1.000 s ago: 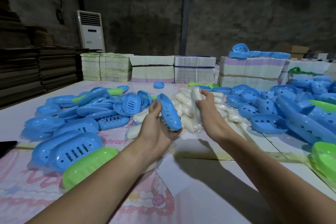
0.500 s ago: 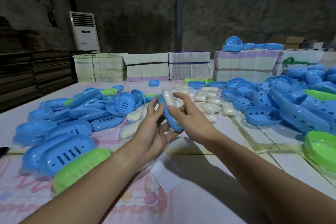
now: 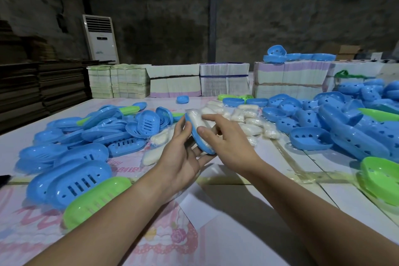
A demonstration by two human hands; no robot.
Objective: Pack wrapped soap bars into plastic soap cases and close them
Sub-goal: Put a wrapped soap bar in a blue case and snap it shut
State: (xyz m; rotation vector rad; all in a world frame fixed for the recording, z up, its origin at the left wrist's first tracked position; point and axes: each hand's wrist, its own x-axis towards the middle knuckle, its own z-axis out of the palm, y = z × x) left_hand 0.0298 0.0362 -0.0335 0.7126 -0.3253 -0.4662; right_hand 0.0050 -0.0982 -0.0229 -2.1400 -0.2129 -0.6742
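Left hand: the left hand [image 3: 183, 157] cradled a blue case half [image 3: 199, 136] from below, fingers curled round its underside, thumb on its left rim.
Right hand: the right hand [image 3: 228, 142] pressed a wrapped soap bar [image 3: 197, 120] into the case half, thumb on the near rim, index finger stretched over the bar.
Soap bar: lay inside the held case half, above the bench [image 3: 248, 211].
Loose soap: a heap of wrapped bars [image 3: 248, 121] lay just behind the case half.
Slotted lids: a blue pile [image 3: 103, 129] lay left of the case half, with a green lid [image 3: 92, 201] nearest.
Trays: a blue pile [image 3: 349, 127] lay right of it.
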